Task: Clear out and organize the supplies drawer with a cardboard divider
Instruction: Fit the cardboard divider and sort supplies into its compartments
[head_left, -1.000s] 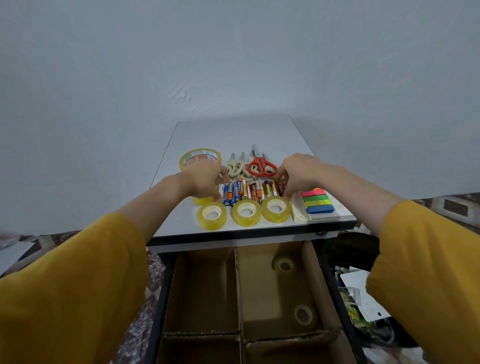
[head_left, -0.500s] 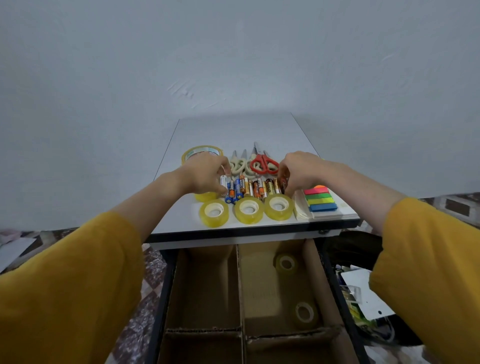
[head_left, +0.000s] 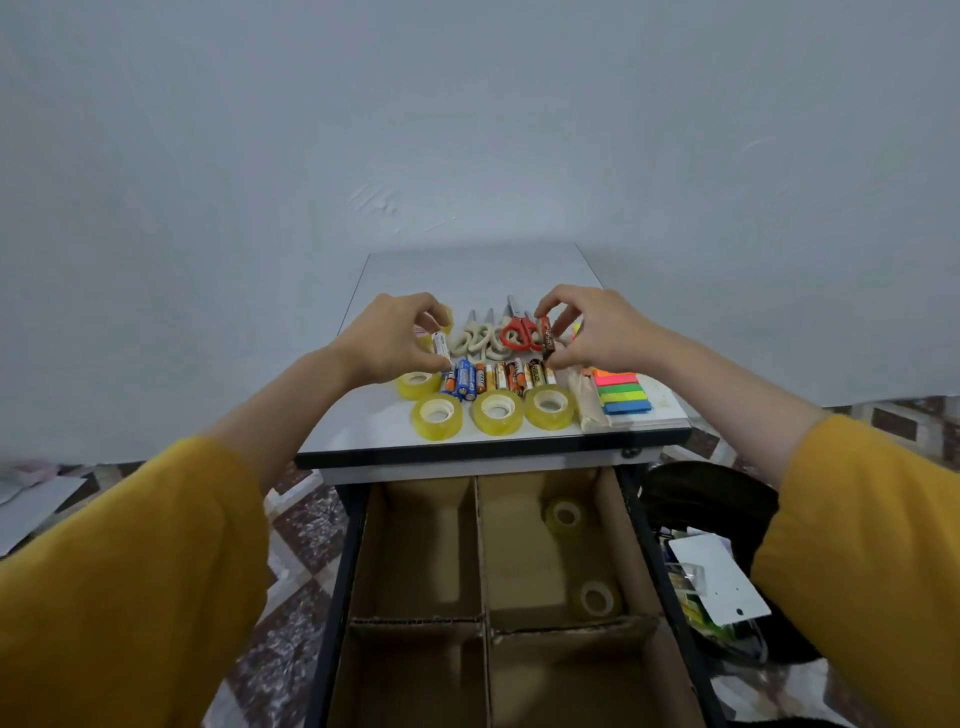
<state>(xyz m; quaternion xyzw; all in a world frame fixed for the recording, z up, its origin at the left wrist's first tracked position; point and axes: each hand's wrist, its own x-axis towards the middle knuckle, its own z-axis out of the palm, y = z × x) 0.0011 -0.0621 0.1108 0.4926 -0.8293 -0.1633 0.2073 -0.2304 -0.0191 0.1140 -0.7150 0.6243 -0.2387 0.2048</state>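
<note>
The open drawer (head_left: 644, 545) below the white tabletop (head_left: 467, 270) holds a cardboard divider (head_left: 480, 545); two small tape rolls (head_left: 563, 515) lie in its far right compartment. On the tabletop a row of batteries (head_left: 493, 376) lies behind three yellow tape rolls (head_left: 497, 411). My left hand (head_left: 387, 340) pinches a white battery (head_left: 441, 349) lifted above the row's left end. My right hand (head_left: 592, 327) pinches a dark orange battery (head_left: 546, 335) above the row's right end.
Red scissors (head_left: 514, 332) and cream scissors (head_left: 475, 340) lie behind the batteries. Coloured sticky flags (head_left: 623, 397) sit at the table's right front. A fourth tape roll (head_left: 415, 384) sits under my left wrist. A dark bag with papers (head_left: 711, 571) stands right of the drawer.
Both hands have risen from the battery row, each lifting one battery off the table. The camera view has tilted down slightly.
</note>
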